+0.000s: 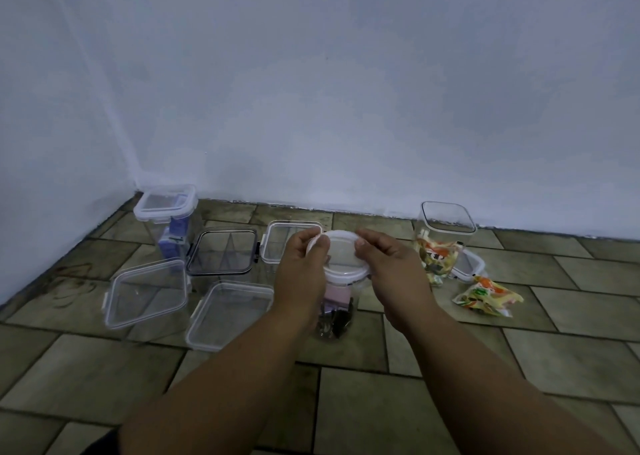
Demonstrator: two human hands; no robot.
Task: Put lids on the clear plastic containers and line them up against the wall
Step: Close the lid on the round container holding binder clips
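Note:
A round clear container (337, 312) with pink and dark contents stands on the tiled floor in the middle. A round white-rimmed lid (341, 255) rests tilted on its top. My left hand (301, 271) grips the lid's left edge and my right hand (391, 267) grips its right edge. Several square clear containers stand to the left: a lidded tall one (166, 208) in the corner, a dark-rimmed one (221, 253), a white-rimmed one (280, 243), and two nearer ones (147, 292) (228, 312) with lids lying on top.
An open tall container (446, 233) holding a snack packet stands by the white wall (346, 108) at the right. A loose lid (467, 267) lies beside it, and another colourful snack packet (488, 295) lies on the floor.

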